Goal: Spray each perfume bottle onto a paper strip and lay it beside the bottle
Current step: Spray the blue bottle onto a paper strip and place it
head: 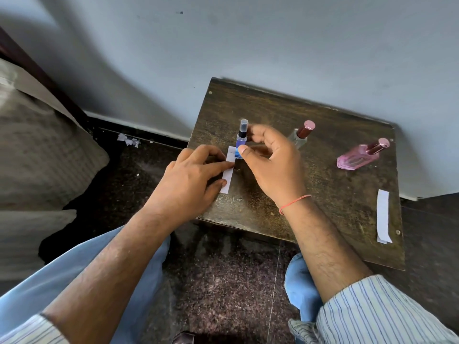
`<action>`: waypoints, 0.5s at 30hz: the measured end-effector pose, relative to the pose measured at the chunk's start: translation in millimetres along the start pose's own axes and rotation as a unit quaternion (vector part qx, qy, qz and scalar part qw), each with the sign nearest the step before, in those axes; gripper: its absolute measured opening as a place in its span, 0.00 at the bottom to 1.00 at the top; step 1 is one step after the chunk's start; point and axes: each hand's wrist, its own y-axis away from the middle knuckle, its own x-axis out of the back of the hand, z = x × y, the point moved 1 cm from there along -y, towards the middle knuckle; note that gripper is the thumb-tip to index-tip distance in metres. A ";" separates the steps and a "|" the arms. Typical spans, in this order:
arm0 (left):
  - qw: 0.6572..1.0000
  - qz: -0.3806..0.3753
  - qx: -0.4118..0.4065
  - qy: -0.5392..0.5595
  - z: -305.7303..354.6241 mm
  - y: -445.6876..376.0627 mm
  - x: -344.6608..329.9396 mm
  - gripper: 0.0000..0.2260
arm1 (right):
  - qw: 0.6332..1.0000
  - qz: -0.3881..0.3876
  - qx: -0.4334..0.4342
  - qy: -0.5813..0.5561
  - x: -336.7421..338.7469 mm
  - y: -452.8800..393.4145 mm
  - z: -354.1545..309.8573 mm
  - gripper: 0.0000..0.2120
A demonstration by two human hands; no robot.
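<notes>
A small blue perfume bottle (241,139) with a clear cap stands upright near the left part of the dark wooden table (323,194). My right hand (270,162) holds it between thumb and fingers. A white paper strip (229,170) lies flat just left of that bottle, and my left hand (191,180) presses on it with thumb and fingertips. A clear bottle with a maroon cap (301,135) stands behind my right hand, partly hidden. A pink bottle (360,157) stands at the right.
Further white paper strips (383,216) lie stacked near the table's right edge. The table stands against a pale wall. Paper scraps (128,140) lie on the dark floor at the left, beside a cushion (44,150). My knees are below the table's near edge.
</notes>
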 end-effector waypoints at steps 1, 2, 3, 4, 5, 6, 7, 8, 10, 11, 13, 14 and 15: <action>1.000 -0.001 0.000 -0.001 -0.1 0.1 0.3 0.20 | 1.000 0.002 0.000 0.003 -1.3 0.0 0.8 0.14; 1.000 -0.001 -0.002 -0.001 -0.3 0.1 0.4 0.20 | 1.000 0.004 0.001 0.007 -2.2 0.2 0.7 0.14; 1.000 0.000 -0.003 -0.001 -0.4 -0.1 0.2 0.20 | 1.000 0.005 0.004 0.008 -2.9 0.5 0.8 0.15; 1.000 0.002 -0.005 -0.001 -1.1 -0.2 0.0 0.20 | 1.000 0.006 0.008 0.009 -3.6 0.8 0.4 0.15; 1.000 0.004 -0.007 -0.001 -1.8 -0.3 -0.2 0.20 | 1.000 0.008 0.012 0.007 -4.1 1.0 0.1 0.15; 1.000 0.006 -0.008 0.000 -2.5 -0.3 -0.6 0.20 | 1.000 0.011 0.016 0.008 -4.7 1.5 -0.6 0.15; 1.000 0.007 -0.008 0.000 -3.0 -0.2 -0.8 0.20 | 1.000 0.012 0.020 0.007 -5.1 2.0 -1.1 0.14; 1.000 0.008 -0.009 0.000 -2.9 -0.1 -0.9 0.20 | 1.000 0.013 0.023 0.009 -5.6 2.4 -0.9 0.14; 1.000 0.007 -0.008 -0.002 -2.3 0.0 -0.8 0.20 | 0.999 0.017 0.028 0.015 -7.2 2.9 0.1 0.14; 1.000 0.004 -0.008 -0.003 -2.0 0.0 -0.6 0.20 | 0.999 0.020 0.028 0.019 -8.3 3.2 0.7 0.14; 1.000 0.001 -0.006 -0.004 -1.4 -0.2 -0.4 0.20 | 0.999 0.025 0.029 0.026 -9.9 3.2 1.5 0.14; 1.000 0.000 -0.006 -0.004 -1.3 -0.2 -0.2 0.20 | 0.999 0.028 0.029 0.028 -10.6 3.0 1.6 0.14; 1.000 0.000 -0.006 -0.004 -1.3 -0.2 -0.2 0.20 | 0.999 0.030 0.028 0.030 -11.0 2.8 1.4 0.14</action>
